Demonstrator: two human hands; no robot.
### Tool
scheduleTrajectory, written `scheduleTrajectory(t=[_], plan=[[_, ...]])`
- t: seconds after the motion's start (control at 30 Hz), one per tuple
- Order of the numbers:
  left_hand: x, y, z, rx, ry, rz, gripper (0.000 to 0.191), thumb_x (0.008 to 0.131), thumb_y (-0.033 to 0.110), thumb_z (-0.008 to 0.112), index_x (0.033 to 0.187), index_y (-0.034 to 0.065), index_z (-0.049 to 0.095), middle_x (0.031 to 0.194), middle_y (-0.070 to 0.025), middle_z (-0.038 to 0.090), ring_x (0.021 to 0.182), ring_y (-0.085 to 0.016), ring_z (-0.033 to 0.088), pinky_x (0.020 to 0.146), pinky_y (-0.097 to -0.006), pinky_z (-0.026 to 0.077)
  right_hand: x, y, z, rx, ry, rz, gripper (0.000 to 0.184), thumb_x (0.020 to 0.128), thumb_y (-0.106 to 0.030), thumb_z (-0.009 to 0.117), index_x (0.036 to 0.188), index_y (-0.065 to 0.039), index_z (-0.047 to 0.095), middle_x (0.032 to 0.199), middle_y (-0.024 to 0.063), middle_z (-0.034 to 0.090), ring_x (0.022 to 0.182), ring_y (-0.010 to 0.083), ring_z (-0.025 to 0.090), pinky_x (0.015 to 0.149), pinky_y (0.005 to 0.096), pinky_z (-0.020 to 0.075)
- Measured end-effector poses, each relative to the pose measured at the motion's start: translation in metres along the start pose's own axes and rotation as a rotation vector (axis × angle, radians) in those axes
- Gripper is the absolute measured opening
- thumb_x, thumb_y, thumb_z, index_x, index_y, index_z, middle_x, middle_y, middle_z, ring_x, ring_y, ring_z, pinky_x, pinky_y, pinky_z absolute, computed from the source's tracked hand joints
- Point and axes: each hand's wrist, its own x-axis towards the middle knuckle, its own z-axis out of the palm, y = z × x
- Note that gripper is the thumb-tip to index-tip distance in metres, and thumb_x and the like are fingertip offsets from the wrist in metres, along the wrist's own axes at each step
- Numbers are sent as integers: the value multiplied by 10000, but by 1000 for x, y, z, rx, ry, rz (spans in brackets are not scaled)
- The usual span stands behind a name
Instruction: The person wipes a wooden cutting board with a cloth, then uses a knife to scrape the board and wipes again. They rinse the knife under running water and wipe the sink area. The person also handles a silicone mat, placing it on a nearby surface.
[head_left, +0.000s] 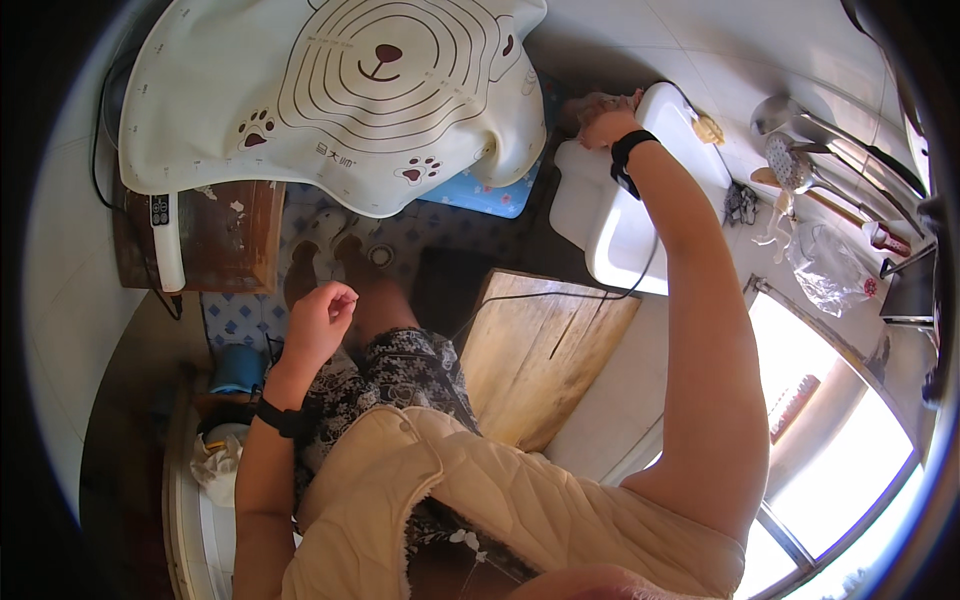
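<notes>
My left hand (325, 319) hovers over my lap with its fingers curled in, and nothing shows in it. My right hand (609, 126) reaches forward to the far end of a white container (568, 196). Its fingers are at a pinkish, crumpled bundle (579, 109), perhaps a plastic bag; whether they grip it is hidden. A cream silicone kneading mat (202, 97), printed with rings and a bear face, lies draped ahead of me, left of that hand. Under its near right edge shows a blue flowered board or mat (495, 196).
A white handled device with buttons (169, 247) rests on a brown wooden surface (240, 240). A black cable (555, 297) crosses a wooden board (540, 367). Ladles and a skimmer (787, 161) hang on the right wall near a clear plastic bag (829, 262). A window (847, 435) is at lower right.
</notes>
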Motion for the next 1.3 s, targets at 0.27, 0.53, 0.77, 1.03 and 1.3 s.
scheduleTrajectory(t=[0.27,0.53,0.77,1.03,1.3], plan=[[-3,2,-1,-39,49,-39,107,926,-14,698,1023,15,660,907,-67,703,806,-150,686,718,-277,540,-55,-41,-22,-221,-203,112,508,925,-469,556,1314,-192,729,1376,76,674,1303,402,560,1088,647,312],[-6,0,8,-93,114,-48,103,927,-10,704,1019,15,665,891,-60,704,797,-135,679,717,-271,534,5,39,-25,-19,-110,195,696,825,-575,712,1393,-176,661,1563,99,514,1418,457,464,1135,685,300],[-15,-7,11,-74,183,-57,104,924,-10,704,1014,25,668,889,-43,703,782,-124,665,720,-258,527,-36,-17,-83,240,-376,6,546,820,-415,666,1280,-126,724,1433,156,619,1266,344,621,1057,436,479],[-16,-11,5,-151,175,-62,112,914,-15,707,1013,19,668,905,-77,718,804,-170,698,737,-280,556,-96,-24,16,-311,-65,-461,433,1015,-346,479,1322,-108,672,1390,104,617,1342,300,540,1164,504,381],[-19,-13,1,-146,159,-39,95,930,-15,693,1012,17,659,884,-49,689,783,-139,655,717,-268,519,-82,1,-16,-216,319,-268,412,1006,-389,476,1276,-176,703,1301,90,693,1255,293,618,1175,546,303]])
